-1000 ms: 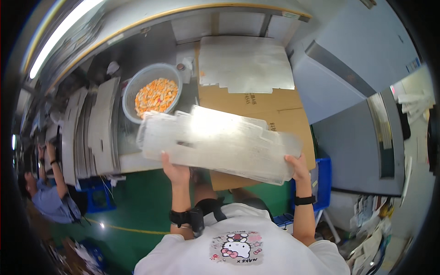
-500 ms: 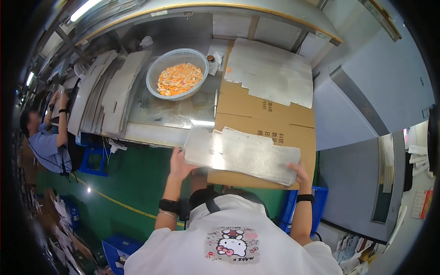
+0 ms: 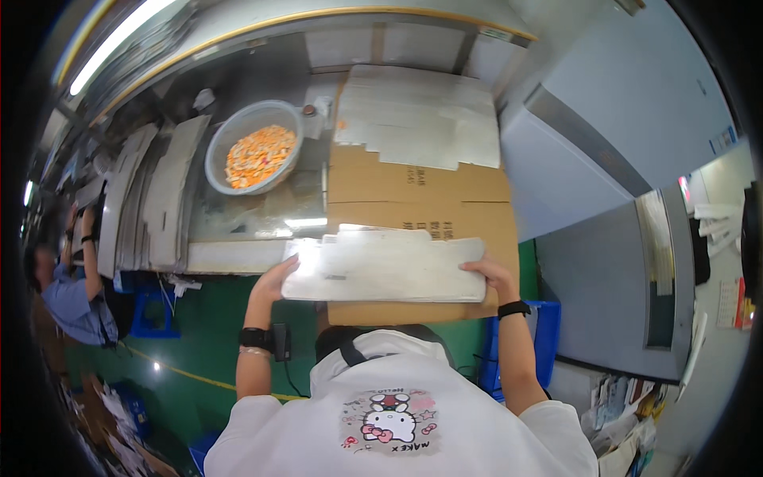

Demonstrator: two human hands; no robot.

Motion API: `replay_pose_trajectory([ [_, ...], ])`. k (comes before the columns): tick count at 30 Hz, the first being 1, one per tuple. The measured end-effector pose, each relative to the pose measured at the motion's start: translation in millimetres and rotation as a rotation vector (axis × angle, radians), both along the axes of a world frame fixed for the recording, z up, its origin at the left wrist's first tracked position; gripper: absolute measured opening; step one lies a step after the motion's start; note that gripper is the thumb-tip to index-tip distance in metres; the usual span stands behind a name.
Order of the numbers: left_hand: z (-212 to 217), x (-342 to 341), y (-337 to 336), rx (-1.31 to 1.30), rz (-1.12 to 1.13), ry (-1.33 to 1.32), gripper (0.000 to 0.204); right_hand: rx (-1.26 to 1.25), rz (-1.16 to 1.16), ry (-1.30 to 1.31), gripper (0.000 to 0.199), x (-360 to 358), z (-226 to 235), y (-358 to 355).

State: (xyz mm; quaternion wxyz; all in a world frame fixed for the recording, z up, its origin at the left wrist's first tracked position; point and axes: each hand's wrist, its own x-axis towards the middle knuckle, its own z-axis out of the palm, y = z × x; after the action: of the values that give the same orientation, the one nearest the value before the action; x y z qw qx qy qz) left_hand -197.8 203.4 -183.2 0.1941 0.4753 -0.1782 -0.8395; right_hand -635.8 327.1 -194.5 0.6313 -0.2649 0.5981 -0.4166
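Note:
Between my hands is a flat silvery-white stepped sheet (image 3: 381,270), long and narrow with notches along its far edge. I cannot tell whether it is one piece or a thin stack. My left hand (image 3: 276,278) grips its left end, the thumb lying on top. At the other end, my right hand (image 3: 491,272) holds the right edge, thumb also on top. Below it lies brown cardboard (image 3: 421,187) on the worktop. A larger grey-white stepped sheet (image 3: 421,115) rests on the far part of that cardboard.
A pale plastic basket (image 3: 214,171) full of small orange and white pieces stands on the worktop at left. Beyond it are stacked grey sheets (image 3: 171,203). A person (image 3: 79,294) works at far left. Blue crates (image 3: 544,342) and a grey cabinet (image 3: 612,278) are at right.
The held sheet has turned from sloping down to the right to nearly level, and its upper face shows more fully. Both hands keep their grip. The view has shifted.

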Motion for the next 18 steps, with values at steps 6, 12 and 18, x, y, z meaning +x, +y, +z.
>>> replay_pose_trajectory([
  [6, 3.4, -5.8, 2.2, -0.284, -0.035, -0.329, 0.035, -0.06, -0.07, -0.006, 0.047, 16.8, 14.1, 6.5],
  [12, 36.4, -18.0, 1.4, -0.575, 0.057, -0.324, 0.026, -0.035, -0.124, 0.408, 0.039, 17.4, 37.7, 6.6],
  [18, 39.2, -28.9, 1.2, -0.794, 0.154, -0.115, 0.019, -0.391, -0.383, 0.309, 0.04, 15.0, 61.5, 4.4],
])
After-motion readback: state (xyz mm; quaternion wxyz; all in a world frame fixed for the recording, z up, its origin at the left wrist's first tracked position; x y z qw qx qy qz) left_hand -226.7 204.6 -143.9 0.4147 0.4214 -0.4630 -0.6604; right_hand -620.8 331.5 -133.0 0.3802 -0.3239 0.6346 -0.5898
